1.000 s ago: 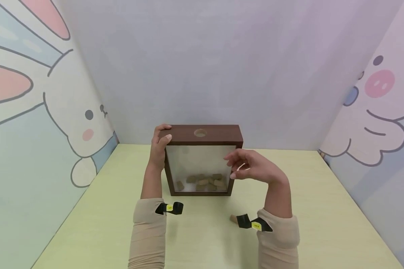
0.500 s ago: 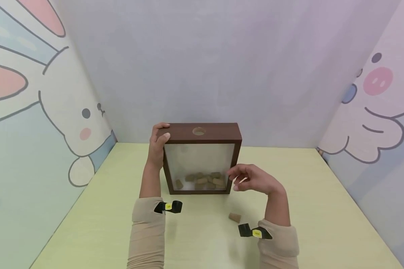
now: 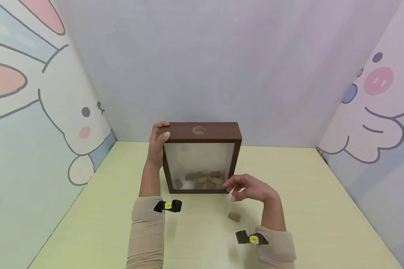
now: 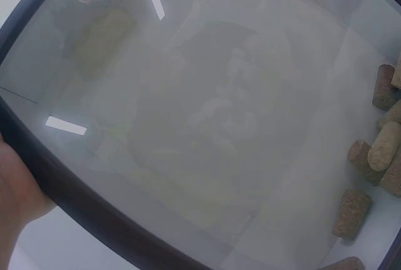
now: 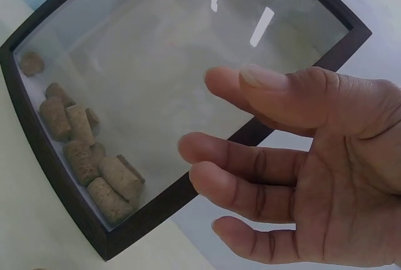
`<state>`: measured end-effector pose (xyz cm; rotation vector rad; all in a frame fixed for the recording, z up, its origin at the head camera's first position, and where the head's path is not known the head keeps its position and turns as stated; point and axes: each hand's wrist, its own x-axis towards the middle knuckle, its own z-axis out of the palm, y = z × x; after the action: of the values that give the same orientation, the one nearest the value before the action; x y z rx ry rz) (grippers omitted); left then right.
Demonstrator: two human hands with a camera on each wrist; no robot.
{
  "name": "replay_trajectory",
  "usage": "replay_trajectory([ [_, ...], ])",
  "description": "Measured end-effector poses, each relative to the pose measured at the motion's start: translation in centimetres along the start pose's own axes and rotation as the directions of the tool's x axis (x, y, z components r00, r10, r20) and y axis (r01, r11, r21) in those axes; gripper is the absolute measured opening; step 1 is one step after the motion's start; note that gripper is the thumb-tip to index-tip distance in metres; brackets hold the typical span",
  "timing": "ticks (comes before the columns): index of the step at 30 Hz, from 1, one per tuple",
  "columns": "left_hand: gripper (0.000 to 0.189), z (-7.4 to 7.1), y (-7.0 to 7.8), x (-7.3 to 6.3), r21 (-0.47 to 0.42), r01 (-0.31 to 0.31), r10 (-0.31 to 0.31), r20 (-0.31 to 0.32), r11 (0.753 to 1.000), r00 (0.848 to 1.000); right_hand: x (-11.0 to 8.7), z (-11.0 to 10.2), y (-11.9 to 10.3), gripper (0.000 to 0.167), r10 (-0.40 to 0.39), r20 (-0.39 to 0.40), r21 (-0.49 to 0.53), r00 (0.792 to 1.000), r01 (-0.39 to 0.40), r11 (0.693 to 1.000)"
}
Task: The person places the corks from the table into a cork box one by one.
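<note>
A dark brown wooden shadow box (image 3: 208, 131) with a clear front stands upright on the table, a round hole (image 3: 199, 130) in its top. Several corks (image 3: 202, 180) lie along its bottom behind the pane. My left hand (image 3: 157, 146) grips the box's upper left corner, thumb in front and fingers over the top. Near the lower right corner, my right hand (image 3: 250, 187) hovers with loosely bent fingers and nothing in them; the right wrist view shows its palm bare. One loose cork (image 3: 234, 216) lies on the table in front of the box, below the right hand.
The pale yellow-green table (image 3: 114, 224) runs back to a plain light wall (image 3: 202, 67). Side walls carry cartoon animals, a rabbit (image 3: 67, 112) on the left and a pink-nosed figure (image 3: 378, 80) on the right. Black straps with small cameras sit on both sleeves.
My right hand has come down along the box's right side toward the table. The loose cork, partly covered by the wrist camera before, now shows fully. My left hand keeps its grip.
</note>
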<state>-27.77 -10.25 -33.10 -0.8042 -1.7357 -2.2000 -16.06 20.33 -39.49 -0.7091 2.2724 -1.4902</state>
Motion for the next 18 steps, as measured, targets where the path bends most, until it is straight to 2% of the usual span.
replay_trajectory([
  [5,0.032,0.0,0.1,0.0,-0.001,0.000,0.000,0.000,1.000,1.000,0.1,0.2,1.1,0.037,0.041,0.030,-0.020,0.999,-0.041,0.999],
  [11,0.032,-0.1,0.0,0.0,0.004,0.001,-0.001,0.003,1.000,1.000,-0.2,0.6,3.0,0.031,0.129,0.062,-0.030,0.990,-0.127,0.991],
  [18,0.031,-0.2,0.0,0.0,0.020,0.019,-0.019,-0.002,1.000,1.000,-0.2,1.5,4.4,0.032,0.277,0.100,-0.001,0.956,-0.278,0.961],
])
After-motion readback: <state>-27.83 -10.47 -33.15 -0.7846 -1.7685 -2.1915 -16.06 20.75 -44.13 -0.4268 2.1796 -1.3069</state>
